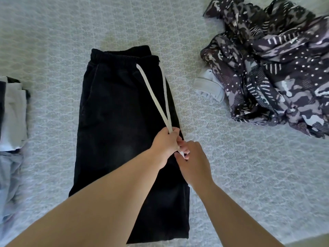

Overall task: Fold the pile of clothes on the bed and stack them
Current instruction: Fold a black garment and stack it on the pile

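Note:
Black trousers [114, 122] lie flat on the bed, folded lengthwise, waistband at the far end. Their white drawstring [154, 97] runs in two strands from the waistband down to my hands. My left hand [165, 145] grips both strands where they meet, over the trousers' right edge. My right hand [193, 163] sits just below it and pinches the drawstring's ends between fingers and thumb. A crumpled dark patterned garment [270, 68] lies at the right. A stack of folded clothes [12, 114] sits at the left edge.
The bed cover [231, 166] is pale with a woven pattern. A small light grey garment [210, 86] pokes out from under the patterned one. A loose grey-blue cloth [8, 184] lies below the folded stack at the left.

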